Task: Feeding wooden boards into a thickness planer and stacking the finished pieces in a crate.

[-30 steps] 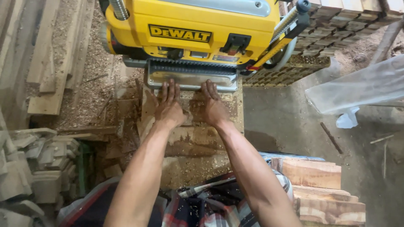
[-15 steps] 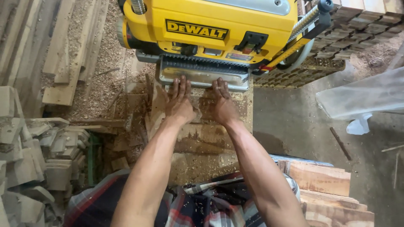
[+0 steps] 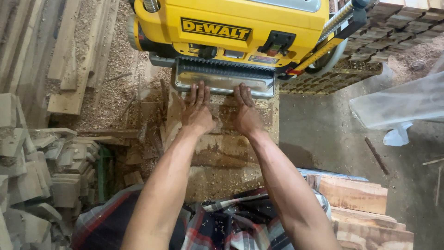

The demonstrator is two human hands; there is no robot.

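One board (image 3: 226,139) is pressed flat by two hands, left hand (image 3: 198,113) & right hand (image 3: 245,113), fingers (image 3: 200,92) spread flat, nothing gripped, tips at infeed tray (image 3: 222,78) of one yellow planer (image 3: 231,28). Vs 0.5 s ago: hands hardly moved.

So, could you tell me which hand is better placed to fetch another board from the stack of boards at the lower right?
Probably the right hand. Both it and the left hand lie flat on the board at the yellow planer, but the stacked boards sit just beside the right arm.
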